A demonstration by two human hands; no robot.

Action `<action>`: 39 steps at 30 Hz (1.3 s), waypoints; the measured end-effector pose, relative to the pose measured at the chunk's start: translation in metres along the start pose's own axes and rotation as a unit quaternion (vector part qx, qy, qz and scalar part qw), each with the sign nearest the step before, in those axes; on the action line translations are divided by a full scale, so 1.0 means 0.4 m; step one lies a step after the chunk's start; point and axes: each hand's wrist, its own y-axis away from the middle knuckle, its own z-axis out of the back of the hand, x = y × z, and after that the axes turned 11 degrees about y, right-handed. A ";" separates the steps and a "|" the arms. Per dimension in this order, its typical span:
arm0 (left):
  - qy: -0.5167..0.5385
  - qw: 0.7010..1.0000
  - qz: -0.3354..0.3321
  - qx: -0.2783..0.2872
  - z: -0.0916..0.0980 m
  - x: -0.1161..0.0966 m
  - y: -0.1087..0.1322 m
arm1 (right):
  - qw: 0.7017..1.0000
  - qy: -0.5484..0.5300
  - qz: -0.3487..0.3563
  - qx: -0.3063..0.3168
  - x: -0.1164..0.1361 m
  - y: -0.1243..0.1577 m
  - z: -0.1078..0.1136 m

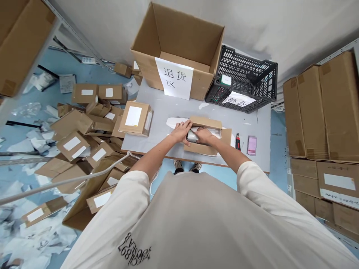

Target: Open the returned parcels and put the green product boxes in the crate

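Note:
An opened cardboard box (pixel 202 149) lies lengthwise near the front edge of the table, flaps folded out. Inside it is a silvery, clear-wrapped item (pixel 192 136), largely covered by my hands, so its kind cannot be made out. My left hand (pixel 181 131) grips the left end of the box, thumb and fingers apart around it. My right hand (pixel 204 135) reaches into the box with its fingers bent against the wrapped item. Under the box's left end a white sheet-like piece (pixel 173 121) sticks out. A red and black box cutter (pixel 238 142) rests to the right.
On the table (pixel 165 108) stand a large open carton (pixel 143 69) and a black plastic crate (pixel 249 80) at the back. A labelled closed box (pixel 146 119) sits left; a pixelated pink item (pixel 251 145) lies right. Boxes pile up leftward; stacked cartons (pixel 311 112) stand right.

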 end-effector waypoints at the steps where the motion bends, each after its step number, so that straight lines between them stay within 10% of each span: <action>1: 0.001 1.000 -0.002 -0.002 0.000 0.001 0.000 | 1.000 -0.002 0.002 -0.010 -0.008 0.013 -0.003; 20: -0.015 1.000 0.018 0.009 0.018 -0.020 0.010 | 0.973 -0.190 -0.098 -0.084 -0.051 0.085 -0.017; 39: -0.012 1.000 0.015 0.006 -0.002 -0.002 0.001 | 0.999 0.049 0.011 0.010 0.040 -0.015 0.066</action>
